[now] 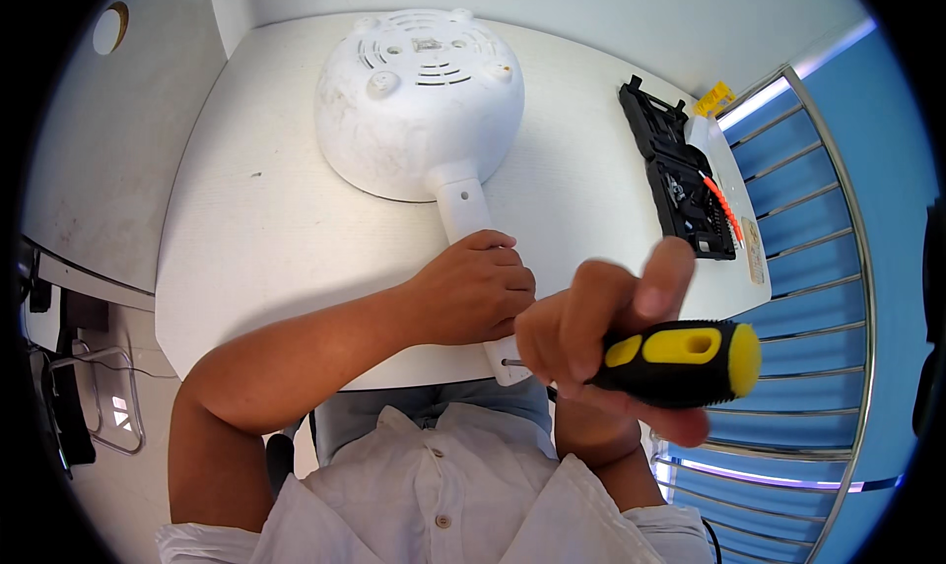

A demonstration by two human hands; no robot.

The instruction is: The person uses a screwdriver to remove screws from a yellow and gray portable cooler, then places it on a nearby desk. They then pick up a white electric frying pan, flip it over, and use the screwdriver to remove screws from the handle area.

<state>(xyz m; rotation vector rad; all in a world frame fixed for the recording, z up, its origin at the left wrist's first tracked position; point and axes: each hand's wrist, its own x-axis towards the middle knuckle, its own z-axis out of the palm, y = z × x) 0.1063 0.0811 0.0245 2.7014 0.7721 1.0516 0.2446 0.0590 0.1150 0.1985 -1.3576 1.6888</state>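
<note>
A white electric pot (419, 131) lies upside down, its vented, footed base facing up. Its long white handle (461, 205) runs toward me and has a small screw hole near the pot. My left hand (478, 286) is closed around the middle of this handle. In my right hand (581, 318) is a black and yellow screwdriver (680, 359), gripped with some fingers raised off it. The thin shaft points left, and its tip is at the hole near the handle's close end. Whether the tip sits in a screw cannot be made out.
An unfolded black tool case (680, 175) with small bits lies at the table's right side. An orange flexible shaft (721, 209) rests on it, with a yellow packet (714, 99) behind. Metal railings (808, 259) border the white table (266, 170) on the right.
</note>
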